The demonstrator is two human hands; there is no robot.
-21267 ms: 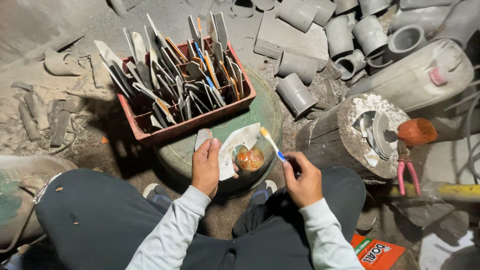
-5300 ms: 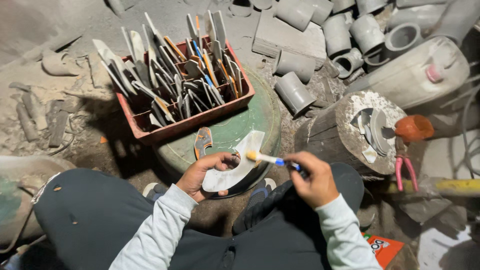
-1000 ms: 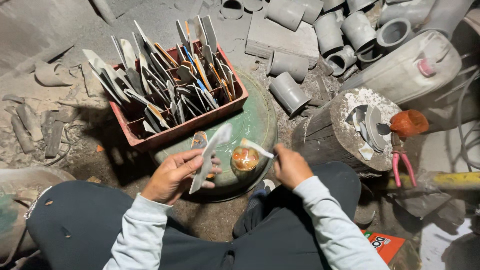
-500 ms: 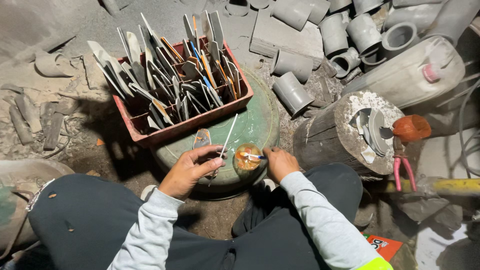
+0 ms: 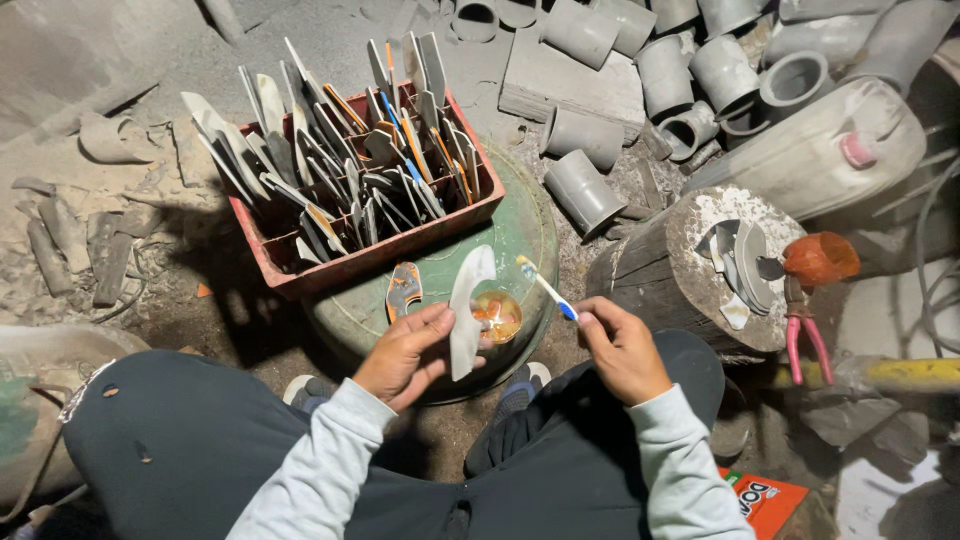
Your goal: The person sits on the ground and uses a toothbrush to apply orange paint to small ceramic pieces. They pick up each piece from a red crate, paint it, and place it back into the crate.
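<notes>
Toothbrush (image 5: 545, 288) now lifted clear of glue cup (image 5: 498, 314), beside white blade (image 5: 468, 308).

Place: a rough, dusty workshop, worked at floor level
Ground: bare dirt floor (image 5: 120, 90) strewn with grey offcuts and dust
Stock: cut grey pipe sections (image 5: 690, 70) heaped at the top; a red crate (image 5: 400, 240) packed with flat shaped blades
Work surfaces: an upturned green drum (image 5: 520, 225); a wooden stump (image 5: 680, 270) with a chalky top
Tools: red-handled pliers (image 5: 800, 335) beside the stump
</notes>
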